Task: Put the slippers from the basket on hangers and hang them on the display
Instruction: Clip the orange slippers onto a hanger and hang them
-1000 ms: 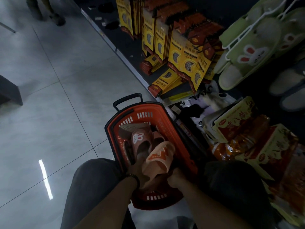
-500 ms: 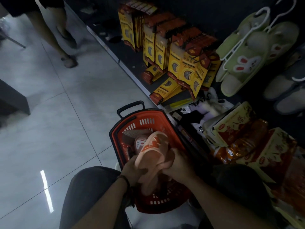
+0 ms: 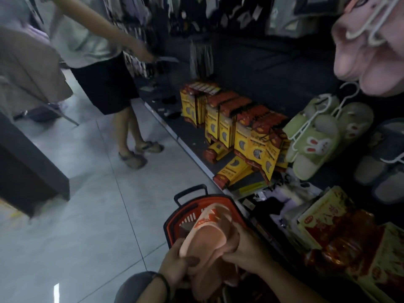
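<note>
Together, the left hand and right hand clasp smooth, rounded peach slippers. Beyond both hands sits a slotted red plastic basket.

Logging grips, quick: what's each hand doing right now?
Left hand: holding the slippers, thumb on top.
Right hand: holding the same slippers from the other side.

A shop is shown. Yellow packs are stacked in rows on a low dark shelf along the right, and green slippers and pink slippers are hung on white hangers beside them. A red basket is set on the tiled floor of the near aisle, and more goods are hung far off, where a person is seen standing.
</note>
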